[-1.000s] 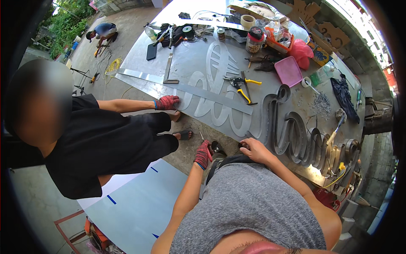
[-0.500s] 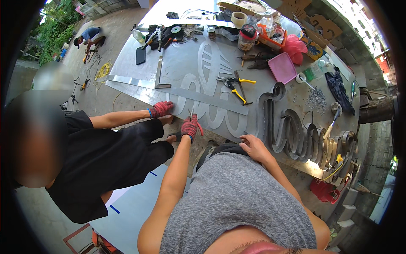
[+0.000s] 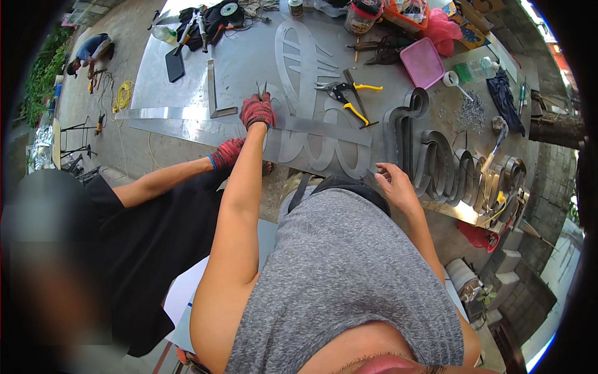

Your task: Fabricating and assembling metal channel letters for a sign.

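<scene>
My left hand [image 3: 258, 112], in a red-and-black glove, grips a pointed metal hand tool [image 3: 263, 87] above a long flat metal strip [image 3: 330, 131]. The strip lies across flat metal cut-out curves [image 3: 293, 56] on the sheet-metal tabletop [image 3: 149, 81]. My bare right hand [image 3: 391, 177] is at the table's front edge, fingers loosely bent and apart, next to standing bent-metal letter shapes [image 3: 430, 163]. A metal square [image 3: 212, 90] lies left of my left hand. A co-worker's gloved hand [image 3: 227, 154] is at the table edge, partly behind my left arm.
Yellow-handled snips [image 3: 349, 100], a phone [image 3: 175, 64], a pink tray [image 3: 422, 64], jars [image 3: 364, 20] and a dark cloth [image 3: 504, 103] lie on the table. A co-worker in black [image 3: 149, 262] stands close at my left. Another person [image 3: 93, 50] bends over near a yellow coiled cord [image 3: 123, 95].
My left hand has risen from below the table edge to over the metal strip, carrying the tool. My right hand shifted slightly along the edge. My view has shifted, bringing more of my left arm in.
</scene>
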A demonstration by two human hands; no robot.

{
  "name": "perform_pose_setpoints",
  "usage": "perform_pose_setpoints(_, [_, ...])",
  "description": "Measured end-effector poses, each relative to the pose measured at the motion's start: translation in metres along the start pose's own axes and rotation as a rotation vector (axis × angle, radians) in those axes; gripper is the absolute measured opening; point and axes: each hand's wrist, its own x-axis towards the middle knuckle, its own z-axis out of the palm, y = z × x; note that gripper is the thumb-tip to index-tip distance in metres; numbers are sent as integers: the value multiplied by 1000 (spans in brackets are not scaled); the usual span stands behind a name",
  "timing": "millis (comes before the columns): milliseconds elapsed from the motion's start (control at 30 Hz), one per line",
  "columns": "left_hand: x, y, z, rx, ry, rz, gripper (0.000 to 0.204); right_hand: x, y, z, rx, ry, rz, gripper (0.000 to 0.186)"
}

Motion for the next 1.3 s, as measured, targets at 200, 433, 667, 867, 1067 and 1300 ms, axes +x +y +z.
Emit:
perform_pose_setpoints(200, [107, 12, 4, 117, -31, 51, 46, 20, -58, 43, 55, 24, 188, 34])
perform_pose_setpoints(433, [154, 5, 0, 91, 115, 164, 47, 40, -103, 80, 111, 15, 311, 34])
perform_pose_setpoints(667, [260, -67, -56, -519, 552, -249, 64, 59, -110, 88, 60, 80, 368, 33])
perform_pose_setpoints(867, [347, -98, -71, -973, 34, -254, 55, 81, -126, 101, 26, 37, 387, 33])
perform_pose_setpoints(1067, [379, -100, -64, -333, -15, -112, 63, 92, -136, 101, -16, 37, 329, 32])
perform_pose_setpoints(1300, [391, -78, -90, -195, -39, 13, 57, 94, -134, 97, -33, 36, 335, 32])
